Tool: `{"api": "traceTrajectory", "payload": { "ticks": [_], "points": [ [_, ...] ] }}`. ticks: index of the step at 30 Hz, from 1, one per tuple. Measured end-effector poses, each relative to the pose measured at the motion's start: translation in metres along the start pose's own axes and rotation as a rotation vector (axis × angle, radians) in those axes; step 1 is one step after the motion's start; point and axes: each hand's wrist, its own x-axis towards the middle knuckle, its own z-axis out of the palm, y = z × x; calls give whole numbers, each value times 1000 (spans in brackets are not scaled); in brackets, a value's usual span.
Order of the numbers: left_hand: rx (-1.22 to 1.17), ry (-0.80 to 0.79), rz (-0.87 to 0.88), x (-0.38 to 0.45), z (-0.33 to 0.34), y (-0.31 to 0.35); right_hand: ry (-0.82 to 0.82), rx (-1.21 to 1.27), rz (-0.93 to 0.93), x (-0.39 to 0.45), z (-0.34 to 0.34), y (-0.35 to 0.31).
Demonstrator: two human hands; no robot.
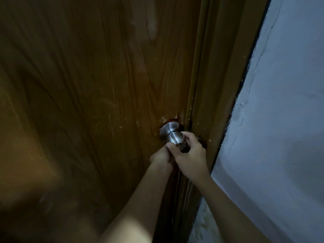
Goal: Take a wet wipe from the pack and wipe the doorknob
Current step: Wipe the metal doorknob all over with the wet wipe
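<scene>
Your right hand (190, 156) curls its fingers (188, 135) round the doorknob (172, 135); your left hand (162, 157) sits under it, fingers hidden. No wipe or pack shows, so I cannot tell whether wiping has begun.

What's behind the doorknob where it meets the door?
Behind the knob sits a round reddish plate on the brown door. The right hand and left hand cover the knob's front, so no wipe shows.
</scene>
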Motion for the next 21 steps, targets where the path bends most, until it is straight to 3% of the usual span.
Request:
{"api": "traceTrajectory", "payload": {
  "ticks": [8,10,14,18,21],
  "points": [
    [-164,3,4,-12,-11,15,-3,26,11,-3,2,0],
    [-148,85,44,-14,-4,13,-2,27,-3,-3,1,-2],
    [52,398,335,-16,1,9,-2,33,2,-2,0,-1],
    [193,459,632,-20,0,13,26,31,8,-3,2,-3],
    [122,434,466,-19,0,7,29,61,31,-4,3,-4]
  ]
}}
